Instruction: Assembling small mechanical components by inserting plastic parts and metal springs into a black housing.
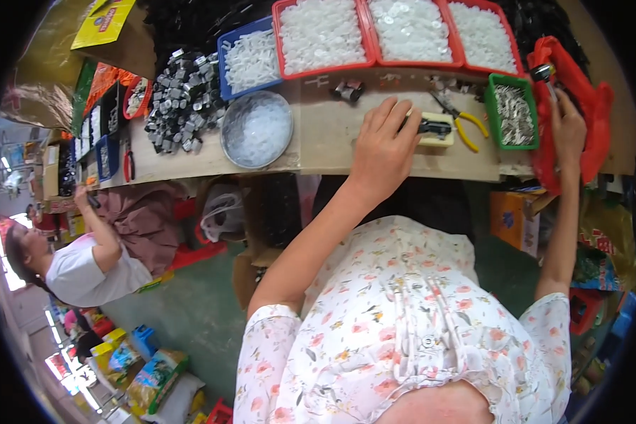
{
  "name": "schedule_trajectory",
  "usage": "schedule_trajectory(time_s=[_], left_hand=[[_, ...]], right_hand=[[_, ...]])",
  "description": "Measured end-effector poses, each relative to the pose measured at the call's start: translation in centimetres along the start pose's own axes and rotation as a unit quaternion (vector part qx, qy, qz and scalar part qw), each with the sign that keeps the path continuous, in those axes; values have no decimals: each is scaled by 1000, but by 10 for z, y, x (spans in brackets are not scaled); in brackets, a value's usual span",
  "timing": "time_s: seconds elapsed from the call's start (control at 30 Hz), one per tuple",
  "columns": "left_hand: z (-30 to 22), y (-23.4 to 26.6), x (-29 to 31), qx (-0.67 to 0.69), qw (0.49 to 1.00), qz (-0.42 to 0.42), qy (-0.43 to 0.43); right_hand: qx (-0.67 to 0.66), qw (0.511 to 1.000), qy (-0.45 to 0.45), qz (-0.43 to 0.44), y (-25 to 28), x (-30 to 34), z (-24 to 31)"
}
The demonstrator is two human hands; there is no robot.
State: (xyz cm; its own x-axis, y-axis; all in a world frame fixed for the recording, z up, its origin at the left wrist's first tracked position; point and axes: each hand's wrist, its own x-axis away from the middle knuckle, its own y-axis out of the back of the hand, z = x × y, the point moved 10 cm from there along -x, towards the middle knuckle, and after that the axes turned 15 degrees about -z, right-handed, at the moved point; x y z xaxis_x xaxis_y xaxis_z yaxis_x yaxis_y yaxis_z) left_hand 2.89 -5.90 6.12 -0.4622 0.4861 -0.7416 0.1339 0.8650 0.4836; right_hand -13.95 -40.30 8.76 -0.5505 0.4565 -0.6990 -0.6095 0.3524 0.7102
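My left hand (387,145) bends over a cream block (438,140) at the front of the table, its fingertips gripping the near end of a black part (434,127) that lies on the block. The thumb is mostly hidden. At the far right my right hand (568,131) is closed on a tool with a metal shaft and round head (542,72), over a red plastic bag (593,120). Yellow-handled pliers (470,131) lie just right of the block. A green tray (512,113) of small metal pieces stands between the pliers and my right hand.
Red trays (371,63) of white plastic pieces line the back. A blue tray (225,71), a round bowl (257,152) and a heap of black-and-silver parts (184,99) are to the left. A co-worker (95,261) sits at far left.
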Motion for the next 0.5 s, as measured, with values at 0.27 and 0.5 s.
schedule_trajectory(time_s=[0.27,0.5], left_hand=[[7,-22,5,6,997,77,-15],[24,8,-19,117,976,52,179]], right_hand=[[15,999,38,-25,6,-3,14],[-269,932,127,207,15,60,194]])
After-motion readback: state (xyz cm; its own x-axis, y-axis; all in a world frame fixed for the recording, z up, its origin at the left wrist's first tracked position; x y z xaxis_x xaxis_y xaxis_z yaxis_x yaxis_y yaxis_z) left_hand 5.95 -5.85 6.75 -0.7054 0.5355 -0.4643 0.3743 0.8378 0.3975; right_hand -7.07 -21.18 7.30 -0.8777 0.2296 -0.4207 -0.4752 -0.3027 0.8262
